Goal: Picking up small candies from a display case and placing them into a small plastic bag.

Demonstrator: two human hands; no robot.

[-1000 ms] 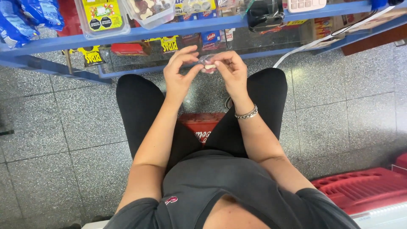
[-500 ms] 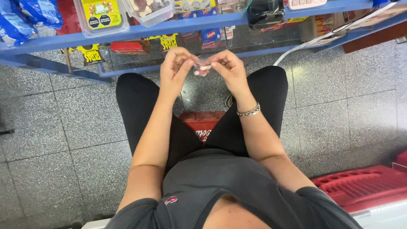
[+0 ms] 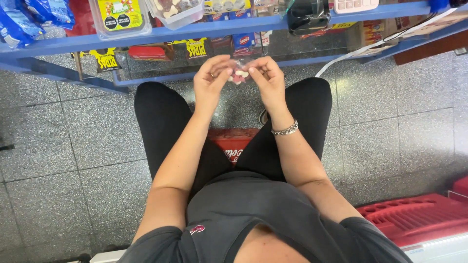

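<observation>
I sit on a red crate (image 3: pixel 229 143) in front of a low blue shelf (image 3: pixel 195 31). Both hands are raised together above my knees. My left hand (image 3: pixel 210 80), with a ring on one finger, and my right hand (image 3: pixel 265 78), with a chain bracelet at the wrist, pinch a small clear bag of pink and white sweets (image 3: pixel 239 75) between their fingertips. The bag is mostly hidden by the fingers.
The blue shelf holds blue snack bags (image 3: pixel 19 19), clear plastic tubs (image 3: pixel 119 17), a black pouch (image 3: pixel 307 17) and small boxes below. A red plastic crate (image 3: pixel 414 219) lies at the lower right. The floor is grey speckled tile (image 3: pixel 73 141).
Both hands stay together on the small bag, drifting slightly while the fingers work at it. The view has shifted a little.
</observation>
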